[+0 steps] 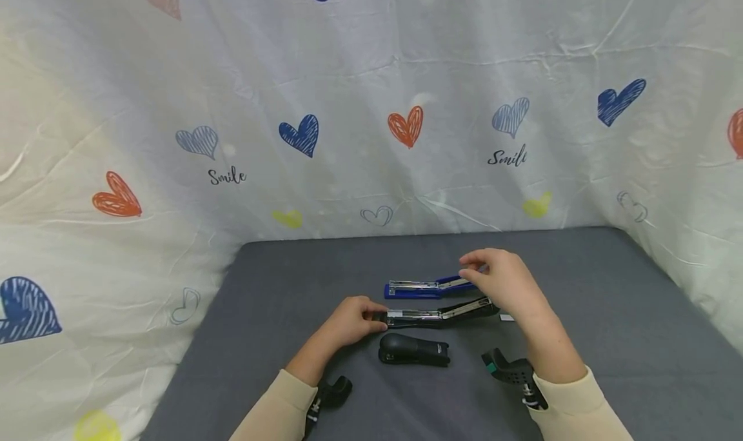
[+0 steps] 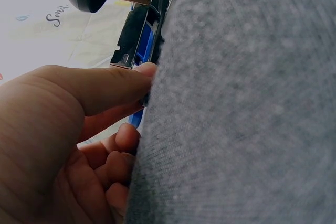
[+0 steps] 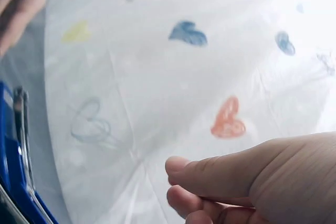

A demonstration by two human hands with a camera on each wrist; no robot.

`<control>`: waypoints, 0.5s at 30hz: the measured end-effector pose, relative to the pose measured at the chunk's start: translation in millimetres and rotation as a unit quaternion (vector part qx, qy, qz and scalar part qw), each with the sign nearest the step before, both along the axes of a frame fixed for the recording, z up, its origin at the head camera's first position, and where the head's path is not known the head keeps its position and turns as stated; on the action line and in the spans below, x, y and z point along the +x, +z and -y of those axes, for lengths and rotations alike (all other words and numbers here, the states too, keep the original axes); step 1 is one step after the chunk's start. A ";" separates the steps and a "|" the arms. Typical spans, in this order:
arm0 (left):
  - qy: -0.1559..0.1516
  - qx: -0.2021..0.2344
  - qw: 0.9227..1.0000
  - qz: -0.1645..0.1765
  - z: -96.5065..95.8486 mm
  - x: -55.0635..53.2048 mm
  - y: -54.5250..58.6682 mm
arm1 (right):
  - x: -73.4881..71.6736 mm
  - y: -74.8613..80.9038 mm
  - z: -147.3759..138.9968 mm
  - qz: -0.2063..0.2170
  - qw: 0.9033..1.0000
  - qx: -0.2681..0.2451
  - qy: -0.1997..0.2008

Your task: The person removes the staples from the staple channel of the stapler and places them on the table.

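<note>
An opened black stapler lies unfolded on the grey cloth, its metal magazine showing. My left hand grips the stapler's left end between thumb and fingers; in the left wrist view the thumb presses near the metal base end. Behind it lies a blue stapler, also unfolded. Over the right ends of both staplers hovers my right hand, fingers loosely bent. In the right wrist view its thumb and fingertips stand slightly apart with nothing visible between them, away from the blue stapler.
A closed black stapler sits in front of the opened ones. Just right of the opened black stapler is a small whitish strip. Grey cloth covers the table, and a white heart-print curtain hangs behind it.
</note>
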State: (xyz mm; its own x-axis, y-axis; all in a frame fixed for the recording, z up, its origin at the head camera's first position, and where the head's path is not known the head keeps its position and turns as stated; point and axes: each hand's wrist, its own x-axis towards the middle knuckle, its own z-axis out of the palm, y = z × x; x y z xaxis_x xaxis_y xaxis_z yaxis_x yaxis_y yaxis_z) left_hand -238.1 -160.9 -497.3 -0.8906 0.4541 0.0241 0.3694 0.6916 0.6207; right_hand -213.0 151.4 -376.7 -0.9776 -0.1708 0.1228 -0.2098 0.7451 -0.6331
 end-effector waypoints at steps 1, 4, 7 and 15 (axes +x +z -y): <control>-0.001 0.000 1.000 -0.001 0.0 -0.2 -0.2 | 0.8 0.4 3.4 -0.006 1.000 -0.004 0.003; -0.002 0.001 1.000 -0.005 0.4 -0.9 -0.3 | 3.1 1.0 13.2 -0.017 1.000 -0.012 0.011; -0.001 0.002 1.000 -0.007 0.7 -1.4 0.1 | 5.2 0.0 22.8 -0.016 0.999 -0.018 0.021; -0.003 -0.002 1.000 -0.005 -1.2 -3.0 -0.5 | 8.2 -14.3 46.3 -0.010 0.999 -0.001 0.051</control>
State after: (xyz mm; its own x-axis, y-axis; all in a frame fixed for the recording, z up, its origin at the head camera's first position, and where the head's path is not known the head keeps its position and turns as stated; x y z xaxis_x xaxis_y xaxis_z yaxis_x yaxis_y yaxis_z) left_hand -241.1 -159.8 -497.8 -0.8875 0.4598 0.0306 0.3796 0.6919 0.6142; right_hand -204.9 105.2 -391.0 -0.9525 -0.2697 0.1417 -0.2969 0.7178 -0.6298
